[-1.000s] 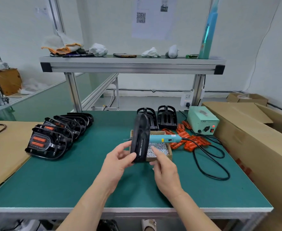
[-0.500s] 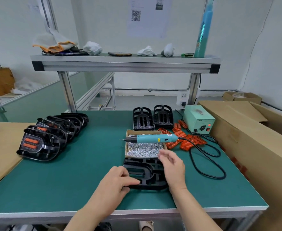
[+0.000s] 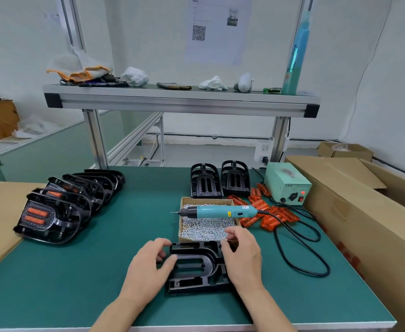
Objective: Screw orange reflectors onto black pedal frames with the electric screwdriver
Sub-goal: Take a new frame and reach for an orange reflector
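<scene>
Pedal frame (image 3: 196, 264): lying flat on the green bench (image 3: 77, 283), near its front edge, between both hands.
Left hand (image 3: 148, 267): gripping the frame's left side, fingers curling over the far corner, thumb pressing on the rim.
Right hand (image 3: 242, 257): holding the frame's right side, fingers curling at its far corner.
Screw box (image 3: 184, 204): sitting just beyond the frame, the electric screwdriver (image 3: 218, 211) lying across it, tip pointing left.
Orange reflectors (image 3: 275, 218): lying heaped right of the box.
Finished pedals (image 3: 53, 212): leaning in a row at the left.
</scene>
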`<state>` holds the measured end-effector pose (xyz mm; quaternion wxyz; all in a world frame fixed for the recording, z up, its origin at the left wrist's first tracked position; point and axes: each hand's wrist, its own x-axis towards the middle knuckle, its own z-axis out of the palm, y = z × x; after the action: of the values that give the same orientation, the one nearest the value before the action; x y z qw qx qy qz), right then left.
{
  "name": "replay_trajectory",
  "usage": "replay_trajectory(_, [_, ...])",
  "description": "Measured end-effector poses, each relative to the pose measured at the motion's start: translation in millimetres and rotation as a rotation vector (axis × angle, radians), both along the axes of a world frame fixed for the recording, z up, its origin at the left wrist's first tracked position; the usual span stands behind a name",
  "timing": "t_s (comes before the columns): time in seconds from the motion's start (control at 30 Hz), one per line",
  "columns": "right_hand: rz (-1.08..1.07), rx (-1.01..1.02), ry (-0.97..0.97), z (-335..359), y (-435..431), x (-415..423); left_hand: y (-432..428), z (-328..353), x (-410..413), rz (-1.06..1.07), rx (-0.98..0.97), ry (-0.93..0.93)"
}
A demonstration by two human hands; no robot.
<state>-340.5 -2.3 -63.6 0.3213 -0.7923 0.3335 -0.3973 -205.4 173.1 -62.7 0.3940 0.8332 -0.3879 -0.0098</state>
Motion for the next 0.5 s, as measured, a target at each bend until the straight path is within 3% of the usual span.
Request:
replay_trajectory(0.27, [-0.132, -0.131, -0.161, 33, -44, 3, 2, -10, 6, -0.022, -0.012, 0.013])
replay_trajectory(0.37, [-0.251, -0.172, 0.028, 48, -84, 6, 0, -11, 7, -0.026, -0.022, 0.018])
replay_trajectory(0.5, [-0.293, -0.011, 0.494, 59, -132, 15, -1, -12, 8, -0.028, -0.037, 0.021])
